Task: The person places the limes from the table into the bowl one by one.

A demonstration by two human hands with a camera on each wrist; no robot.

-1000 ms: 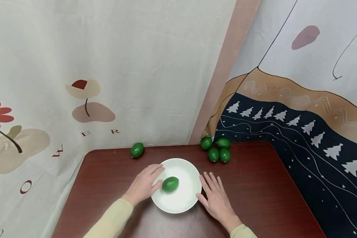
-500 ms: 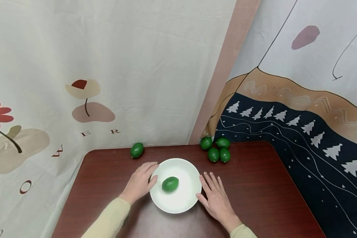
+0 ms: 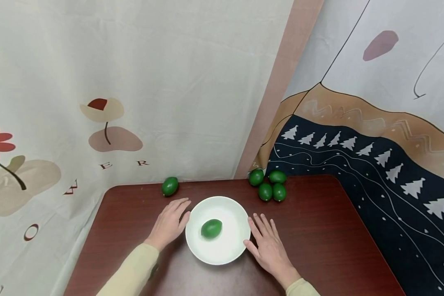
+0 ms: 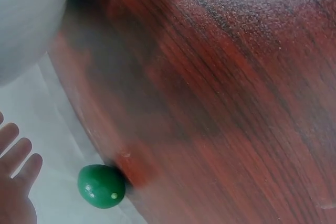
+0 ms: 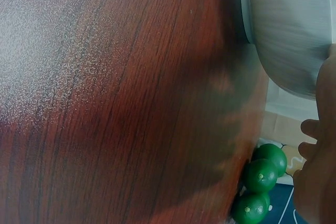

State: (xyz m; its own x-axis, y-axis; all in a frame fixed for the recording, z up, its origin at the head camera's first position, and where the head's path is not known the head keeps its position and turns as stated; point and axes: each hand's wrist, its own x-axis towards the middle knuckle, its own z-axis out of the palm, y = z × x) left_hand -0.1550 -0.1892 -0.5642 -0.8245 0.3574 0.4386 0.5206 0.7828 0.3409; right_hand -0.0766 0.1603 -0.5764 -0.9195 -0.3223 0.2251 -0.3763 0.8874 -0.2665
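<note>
A white bowl stands on the table with one green lime lying inside it, left of centre. At the bowl's left side is my left hand, fingers extended, with the thumb tip close to the rim. My right hand has its fingers spread along the right rim, fingertips right at the edge. Neither hand holds anything. In the right wrist view the bowl's outer wall shows beside the right hand. The left wrist view has the left hand at the lower left, apart from the bowl.
One lime lies near the back edge of the dark red wooden table, left of the bowl. Several limes cluster at the back, right of the bowl. Printed cloth hangs directly behind the table.
My left hand has drawn back leftward from over the bowl's left rim to just outside it. The right hand, the bowl and the lime inside have stayed nearly still.
</note>
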